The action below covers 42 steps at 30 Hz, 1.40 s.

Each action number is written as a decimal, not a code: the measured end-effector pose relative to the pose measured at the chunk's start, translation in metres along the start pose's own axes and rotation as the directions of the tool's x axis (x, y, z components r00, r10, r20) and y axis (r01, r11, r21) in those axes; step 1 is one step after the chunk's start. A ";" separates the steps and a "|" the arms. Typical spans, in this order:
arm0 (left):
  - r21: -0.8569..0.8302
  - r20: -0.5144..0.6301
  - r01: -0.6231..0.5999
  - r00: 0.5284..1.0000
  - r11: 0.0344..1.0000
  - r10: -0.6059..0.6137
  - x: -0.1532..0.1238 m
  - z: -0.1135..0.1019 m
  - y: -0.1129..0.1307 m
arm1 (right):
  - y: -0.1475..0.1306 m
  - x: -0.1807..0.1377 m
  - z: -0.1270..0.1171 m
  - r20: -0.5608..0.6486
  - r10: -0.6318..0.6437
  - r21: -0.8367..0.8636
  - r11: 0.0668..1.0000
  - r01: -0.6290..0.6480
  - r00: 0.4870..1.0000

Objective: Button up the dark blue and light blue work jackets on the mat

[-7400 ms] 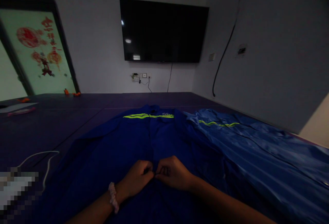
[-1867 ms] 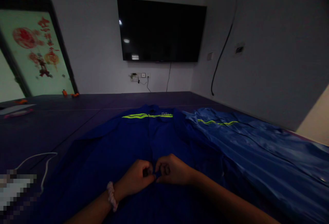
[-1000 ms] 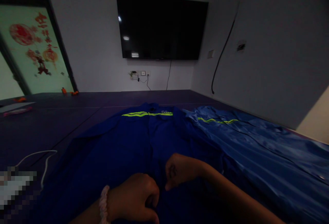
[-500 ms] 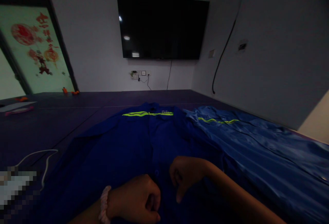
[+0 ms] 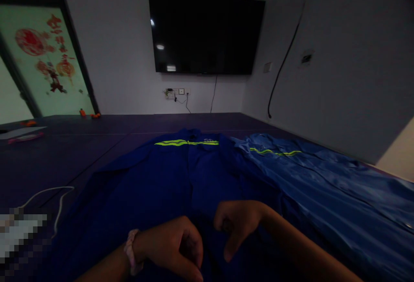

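A dark blue work jacket (image 5: 145, 191) with a yellow-green reflective chest stripe lies spread out, collar away from me. My left hand (image 5: 176, 245), with a pale pink scrunchie (image 5: 131, 249) at the wrist, is low over the jacket's front. Its fingers curl toward the thumb and seem to pinch the cloth there; the fingertips are partly hidden. Just to the right, my right hand (image 5: 237, 224) is over the same front with bent fingers. Its thumb points down, apart from the fingers, and no cloth shows between them.
A lighter blue garment (image 5: 297, 187) with a similar stripe lies to the right, a dark cord across it. At left are a white cable (image 5: 60, 202) and a blurred-out pale object (image 5: 21, 234). Small orange items (image 5: 95, 115) are farther back. A television (image 5: 207, 34) hangs ahead.
The left hand has shifted slightly, and the gap between its curled fingers and thumb looks wider. The right hand has dropped a little, its thumb farther from the fingers. The garments look unchanged.
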<state>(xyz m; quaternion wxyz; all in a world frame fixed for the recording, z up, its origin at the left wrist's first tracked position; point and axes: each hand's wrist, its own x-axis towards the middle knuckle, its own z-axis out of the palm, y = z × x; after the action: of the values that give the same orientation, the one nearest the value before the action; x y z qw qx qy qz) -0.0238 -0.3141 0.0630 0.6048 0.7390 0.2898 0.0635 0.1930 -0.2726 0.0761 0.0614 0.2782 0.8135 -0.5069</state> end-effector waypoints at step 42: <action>-0.064 -0.125 0.081 0.988 0.995 -0.089 0.004 -0.004 -0.006 | 0.021 0.025 0.014 -0.188 -0.104 0.320 0.934 0.161 0.977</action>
<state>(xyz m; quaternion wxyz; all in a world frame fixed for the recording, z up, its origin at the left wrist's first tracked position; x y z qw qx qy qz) -0.0245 -0.3077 0.0579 0.6086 0.7023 0.3572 0.0932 0.1804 -0.2681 0.0433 -0.0897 0.2709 0.7353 -0.6147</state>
